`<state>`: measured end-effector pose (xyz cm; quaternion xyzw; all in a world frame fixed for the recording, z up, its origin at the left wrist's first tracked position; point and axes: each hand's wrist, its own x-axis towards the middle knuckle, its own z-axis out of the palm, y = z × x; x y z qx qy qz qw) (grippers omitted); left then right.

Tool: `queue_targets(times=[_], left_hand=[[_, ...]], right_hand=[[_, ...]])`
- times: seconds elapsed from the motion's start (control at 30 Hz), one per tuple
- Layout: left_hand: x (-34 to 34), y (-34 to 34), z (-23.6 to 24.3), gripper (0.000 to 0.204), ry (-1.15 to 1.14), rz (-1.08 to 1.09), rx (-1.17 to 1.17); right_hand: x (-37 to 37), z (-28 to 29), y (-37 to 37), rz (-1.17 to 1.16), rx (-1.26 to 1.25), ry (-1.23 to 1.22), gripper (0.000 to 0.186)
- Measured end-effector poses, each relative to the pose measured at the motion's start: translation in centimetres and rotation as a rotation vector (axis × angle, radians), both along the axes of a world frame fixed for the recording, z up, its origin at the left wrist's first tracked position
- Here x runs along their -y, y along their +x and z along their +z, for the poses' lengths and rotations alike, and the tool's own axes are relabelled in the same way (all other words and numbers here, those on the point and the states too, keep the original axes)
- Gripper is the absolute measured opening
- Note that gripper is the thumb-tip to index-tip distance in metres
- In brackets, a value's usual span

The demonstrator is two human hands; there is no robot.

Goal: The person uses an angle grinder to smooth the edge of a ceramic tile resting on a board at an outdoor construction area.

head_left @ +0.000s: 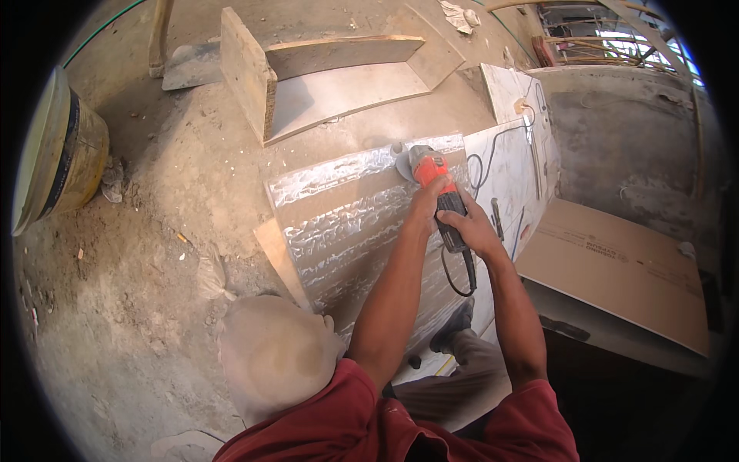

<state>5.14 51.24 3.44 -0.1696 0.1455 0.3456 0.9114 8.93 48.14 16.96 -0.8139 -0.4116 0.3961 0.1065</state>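
A red and black angle grinder is held by both my hands. My left hand closes around it just behind the red section. My right hand wraps the black body closer to the cord end. The grey cutting disc meets the far part of a tan board with shiny silvery strips across it; how deep it sits in the board cannot be seen. A black cord loops from the back of the grinder. My forearms hide part of the board.
A wooden form of several boards lies beyond. A yellowish bucket stands at left, and a brown gypsum sheet lies at right. Marble-patterned slabs carry a cable. A rounded dusty shape is beside my left arm.
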Motion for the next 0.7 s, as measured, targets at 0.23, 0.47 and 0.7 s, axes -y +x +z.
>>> queue_targets(times=[0.23,0.47,0.7], left_hand=[[0.0,0.9,0.0,0.03,-0.012,-0.062,-0.109],[-1.0,1.2,0.1,0.031,-0.005,-0.074,-0.143],[-1.0,0.5,0.6,0.033,-0.028,-0.058,-0.153]], right_hand=[[0.4,0.0,0.5,-0.112,-0.079,0.013,0.075],[-0.8,0.7,0.3,-0.165,-0.148,-0.02,0.076],[-1.2,1.1,0.0,-0.173,-0.188,-0.058,0.074]])
